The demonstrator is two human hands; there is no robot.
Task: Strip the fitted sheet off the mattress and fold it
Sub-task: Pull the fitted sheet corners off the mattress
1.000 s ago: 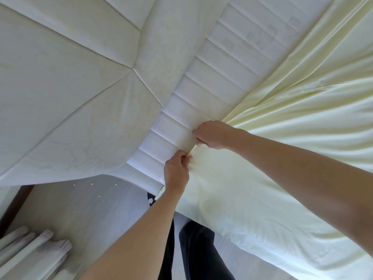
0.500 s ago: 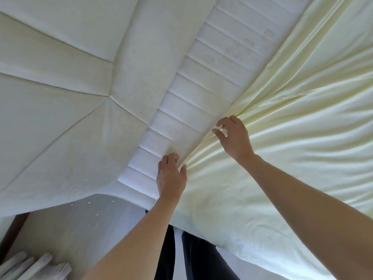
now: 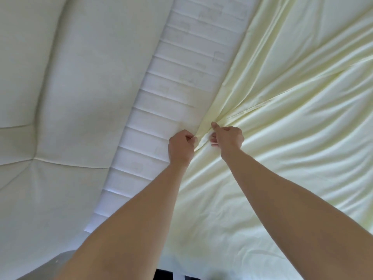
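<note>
Headboard panel [image 3: 70,98], one, padded cream with stitched seams, fills nine to eleven o'clock; one mattress [image 3: 181,77], white, quilted in ribbed bands, runs diagonally toward twelve. At centre, left hand [image 3: 181,145] and right hand [image 3: 229,139], fingers curled, each pinch the edge of one fitted sheet [image 3: 292,118], pale yellow, smooth, creased, spread from one to five o'clock.
</note>
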